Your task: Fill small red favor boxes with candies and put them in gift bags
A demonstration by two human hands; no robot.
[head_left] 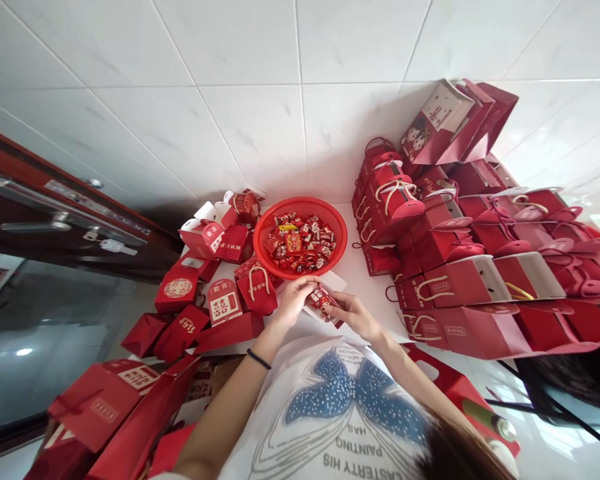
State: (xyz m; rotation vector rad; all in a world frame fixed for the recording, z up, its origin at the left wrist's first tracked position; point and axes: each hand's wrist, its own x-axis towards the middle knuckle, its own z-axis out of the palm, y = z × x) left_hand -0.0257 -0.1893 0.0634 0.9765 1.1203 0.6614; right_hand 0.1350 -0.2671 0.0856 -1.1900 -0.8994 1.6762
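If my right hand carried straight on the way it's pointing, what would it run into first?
The red packet already at the fingertips of your right hand. Past that, your left hand looks next in line, though one overhead view leaves their relative heights unclear.

The basket [340,237] sits at the table's [375,293] wall edge, sweets [310,239] inside. Boxes [225,303] crowd over by the left edge; a stack [467,277] rises towards the right.
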